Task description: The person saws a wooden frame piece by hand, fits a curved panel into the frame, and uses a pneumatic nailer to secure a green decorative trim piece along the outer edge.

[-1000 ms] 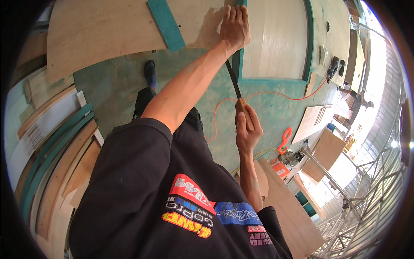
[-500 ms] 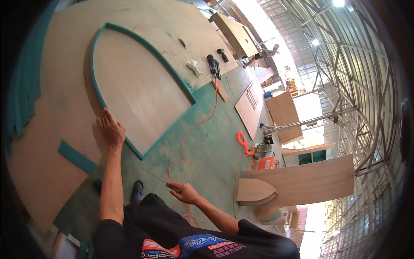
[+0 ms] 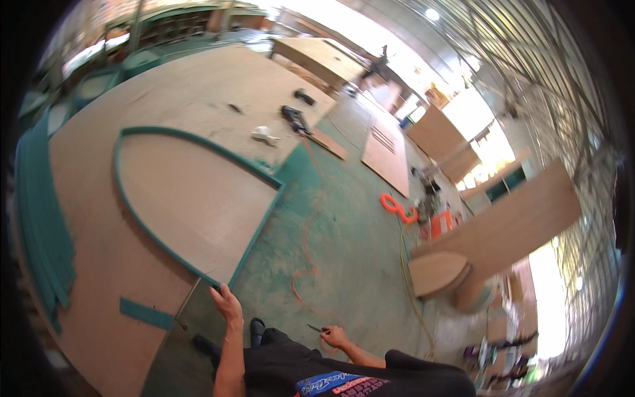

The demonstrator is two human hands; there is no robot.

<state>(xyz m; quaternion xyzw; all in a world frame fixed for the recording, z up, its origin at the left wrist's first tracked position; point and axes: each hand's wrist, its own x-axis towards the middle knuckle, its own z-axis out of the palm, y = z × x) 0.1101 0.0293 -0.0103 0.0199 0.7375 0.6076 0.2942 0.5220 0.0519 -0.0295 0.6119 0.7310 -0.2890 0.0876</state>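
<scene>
My left hand (image 3: pixel 228 306) grips the near corner of an arched panel frame (image 3: pixel 258 228) with a teal rim and a pale panel inside. This frame lies on a large wooden work table (image 3: pixel 99 258), its straight side reaching past the table's edge. Low in front of my body, my right hand (image 3: pixel 335 337) is closed round the handle of a thin-bladed hand tool (image 3: pixel 315 328); its blade points left, and its exact kind is too blurred to tell. A short teal strip (image 3: pixel 145 313) lies at the table edge, left of my left hand.
A nail gun (image 3: pixel 294 120) with a red hose, a dark drill (image 3: pixel 304 97) and a crumpled white bag (image 3: pixel 265 135) lie on the table's far part. Teal strips (image 3: pixel 43 225) are stacked at left. Plywood boards (image 3: pixel 503 218) and an orange coil (image 3: pixel 397 207) are at right.
My left hand has moved from the frame's curved side to its near corner. The right hand has drawn back toward my body with the tool. The whole view has turned.
</scene>
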